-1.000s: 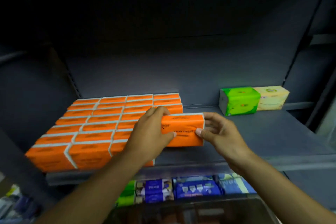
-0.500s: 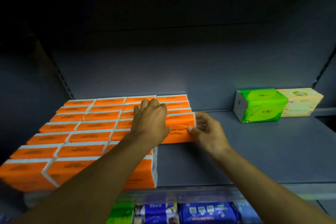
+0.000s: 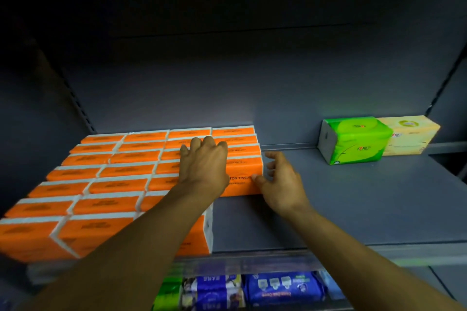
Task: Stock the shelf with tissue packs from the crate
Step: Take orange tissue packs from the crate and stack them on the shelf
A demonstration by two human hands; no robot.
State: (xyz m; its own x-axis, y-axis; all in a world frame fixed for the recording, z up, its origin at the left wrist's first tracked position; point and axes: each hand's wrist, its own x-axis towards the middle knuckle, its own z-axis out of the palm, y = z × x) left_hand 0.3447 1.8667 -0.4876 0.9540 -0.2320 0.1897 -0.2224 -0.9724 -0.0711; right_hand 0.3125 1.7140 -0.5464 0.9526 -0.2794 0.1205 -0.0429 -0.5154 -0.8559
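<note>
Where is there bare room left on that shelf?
Bare shelf runs from the orange packs rightward to the green pack, and forward to the edge. The left side is packed tight; the left hand and right hand crowd its right end.

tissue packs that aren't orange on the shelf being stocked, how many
2, both at the right rear of the shelf: a green pack and a pale yellow pack beside it on its right. More could sit past the frame's right edge.

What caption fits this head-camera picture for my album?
Left hand presses an orange tissue pack against stocked packs on the shelf; right hand's thumb touches its corner.
</note>
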